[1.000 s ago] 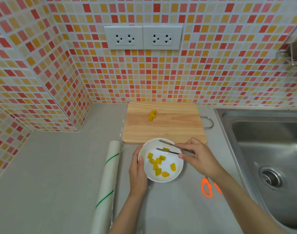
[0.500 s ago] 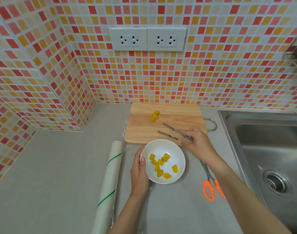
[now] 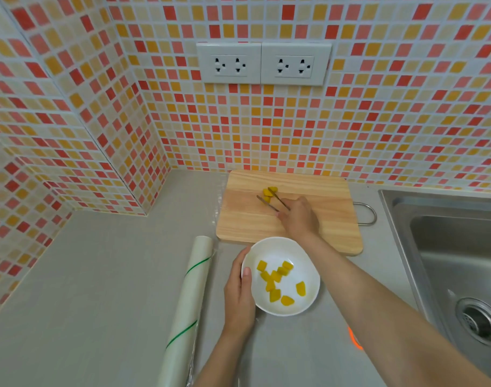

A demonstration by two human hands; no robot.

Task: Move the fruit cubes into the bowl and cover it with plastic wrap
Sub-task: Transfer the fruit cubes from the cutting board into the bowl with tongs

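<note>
Yellow cubes [image 3: 269, 192] on wood board [image 3: 322, 219], right hand [image 3: 298, 217] pinching tongs [image 3: 272, 201] around them; left hand [image 3: 238, 289] gripping white bowl [image 3: 308, 263]; grey counter [image 3: 99, 275], mosaic tiles.

The wall tiles [image 3: 378, 129] are a busy mosaic of little red, orange, yellow and cream squares with pale grout, and the two socket plates [image 3: 262, 64] on them are plain white with black pin holes. Countertop [image 3: 99, 275] is a flat light grey, the cutting board [image 3: 322, 219] is pale wood with a visible grain, the sink [image 3: 448, 247] is shiny silver steel, and the tongs [image 3: 272, 201] look silvery too. The fruit cubes [image 3: 278, 280] are bright yellow-orange against a pure white bowl [image 3: 305, 252], the plastic wrap roll [image 3: 188, 303] is off-white with thin green diagonal stripes, and there's a bit of neon orange [image 3: 353, 337] peeking out beside the forearm.
</note>
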